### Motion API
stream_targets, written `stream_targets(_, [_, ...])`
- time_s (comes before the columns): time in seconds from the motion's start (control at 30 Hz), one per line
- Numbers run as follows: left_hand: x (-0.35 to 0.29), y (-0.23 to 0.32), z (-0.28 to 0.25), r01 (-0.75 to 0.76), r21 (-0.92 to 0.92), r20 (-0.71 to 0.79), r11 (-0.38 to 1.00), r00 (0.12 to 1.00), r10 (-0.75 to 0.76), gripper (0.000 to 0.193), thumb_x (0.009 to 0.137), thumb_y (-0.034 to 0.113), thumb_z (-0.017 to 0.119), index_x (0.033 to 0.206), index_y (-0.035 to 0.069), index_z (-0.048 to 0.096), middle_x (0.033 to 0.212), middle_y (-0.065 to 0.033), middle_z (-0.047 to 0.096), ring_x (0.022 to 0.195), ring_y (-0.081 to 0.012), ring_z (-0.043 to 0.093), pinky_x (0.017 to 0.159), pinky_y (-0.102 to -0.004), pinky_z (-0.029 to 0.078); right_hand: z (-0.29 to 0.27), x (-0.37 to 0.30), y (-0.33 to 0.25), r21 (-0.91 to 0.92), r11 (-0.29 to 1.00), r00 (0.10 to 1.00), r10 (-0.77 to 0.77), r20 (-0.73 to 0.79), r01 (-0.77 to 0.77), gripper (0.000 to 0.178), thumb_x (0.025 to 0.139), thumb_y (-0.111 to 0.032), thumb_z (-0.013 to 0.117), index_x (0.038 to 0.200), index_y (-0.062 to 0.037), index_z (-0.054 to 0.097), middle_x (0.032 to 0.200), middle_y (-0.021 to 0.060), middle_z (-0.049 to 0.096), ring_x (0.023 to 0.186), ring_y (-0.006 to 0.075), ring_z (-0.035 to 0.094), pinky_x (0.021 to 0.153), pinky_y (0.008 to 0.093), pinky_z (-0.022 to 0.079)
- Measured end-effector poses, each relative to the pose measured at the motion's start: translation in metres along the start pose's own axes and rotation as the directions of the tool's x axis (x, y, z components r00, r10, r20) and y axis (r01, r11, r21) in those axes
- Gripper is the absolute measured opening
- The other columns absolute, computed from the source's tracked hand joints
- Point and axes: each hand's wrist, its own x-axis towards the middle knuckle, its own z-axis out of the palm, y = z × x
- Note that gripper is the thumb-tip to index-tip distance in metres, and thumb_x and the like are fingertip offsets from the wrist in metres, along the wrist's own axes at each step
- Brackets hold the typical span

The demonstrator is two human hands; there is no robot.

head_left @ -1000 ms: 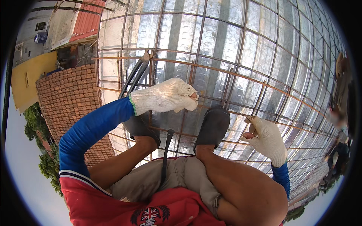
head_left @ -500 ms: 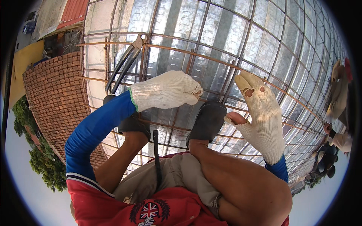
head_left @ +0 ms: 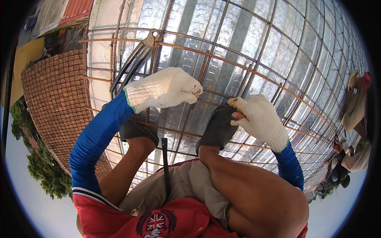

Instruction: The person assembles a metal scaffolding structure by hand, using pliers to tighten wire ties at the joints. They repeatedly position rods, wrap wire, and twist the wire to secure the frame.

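Note:
My left hand (head_left: 164, 89), in a worn white knit glove, is closed above the steel mesh, its fingertips pressed together. Whatever they pinch is too small to make out. To its right, my gloved right hand (head_left: 262, 121) curls its fingers toward the thumb beside my right shoe (head_left: 216, 125); any thin thing between them cannot be made out. The glove's fingertips are torn. Pincers (head_left: 150, 41) with long dark handles lie on the mesh just beyond my left hand. Rusty reinforcing bars (head_left: 222, 60) cross the mesh in front of both hands.
Shiny corrugated metal decking (head_left: 190, 43) lies under the bar grid. A pale concrete edge (head_left: 101, 59) runs along the left, with a tiled roof (head_left: 55, 103) below it. Another person (head_left: 355, 107) crouches at the far right. A black strap (head_left: 165, 162) hangs between my knees.
My right hand has lowered and turned inward, its fingers going from stretched to curled. My left hand has shifted slightly left and up, still closed. The pincers stay on the mesh.

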Motion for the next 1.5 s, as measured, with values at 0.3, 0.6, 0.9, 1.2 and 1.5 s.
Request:
stream_targets(0.3, [0.033,-0.014,-0.013,-0.274,0.356,-0.415,0.893,0.81,0.414,0.024,0.099,0.026,0.074,0.11,0.005,0.075,0.096,-0.0146,0.074,0.091,-0.0322,0.074,0.086,-0.0405,0.058,0.037,0.002,0.003,0.303,0.95,0.935,0.171,-0.31,-0.073,0.027,0.102,-0.008,0.07,0.129,-0.0015,0.068,0.073,0.0147,0.061,0.06,0.0181,0.06,0.058,0.0326,0.051])
stream_targets(0.6, [0.052,-0.033,-0.028,0.066,0.425,-0.64,0.903,0.727,0.249,0.025,0.101,0.03,0.07,0.109,0.007,0.078,0.096,-0.0161,0.076,0.089,-0.036,0.075,0.079,-0.0447,0.06,0.035,0.04,0.005,0.746,0.531,0.833,0.551,0.056,-0.402,0.029,0.106,-0.017,0.065,0.128,0.0003,0.067,0.078,0.0067,0.066,0.059,0.0111,0.062,0.051,0.0307,0.049])
stream_targets(0.9, [0.069,-0.037,-0.023,0.212,0.364,-0.619,0.907,0.783,0.066,0.033,0.107,0.037,0.06,0.117,0.011,0.078,0.1,-0.0173,0.079,0.096,-0.038,0.077,0.086,-0.0497,0.063,-0.001,0.016,0.008,0.695,0.506,0.798,0.579,0.166,-0.511,0.032,0.106,-0.02,0.061,0.126,0.0028,0.069,0.07,0.0068,0.063,0.049,0.009,0.055,0.045,0.0289,0.043])
stream_targets(1.2, [0.074,-0.034,-0.027,0.197,0.246,-0.58,0.949,0.815,-0.019,0.033,0.104,0.035,0.063,0.118,0.01,0.078,0.091,-0.0169,0.077,0.088,-0.0357,0.076,0.084,-0.0442,0.06,0.042,0.081,-0.003,0.951,0.089,0.875,0.423,0.235,-0.298,0.044,0.108,-0.022,0.059,0.14,0.0092,0.059,0.072,0.001,0.058,0.049,0.0069,0.048,0.04,0.024,0.039])
stream_targets(1.5, [0.067,-0.042,-0.008,-0.06,-0.046,-0.733,0.997,0.681,0.007,0.036,0.098,0.026,0.075,0.125,0.002,0.078,0.104,-0.0123,0.082,0.093,-0.0184,0.076,0.086,-0.0338,0.059,0.045,0.095,0.008,0.925,0.159,0.881,0.395,0.261,-0.345,0.037,0.109,-0.02,0.056,0.134,0.0068,0.063,0.074,-0.0003,0.056,0.052,0.0072,0.048,0.042,0.0249,0.038])
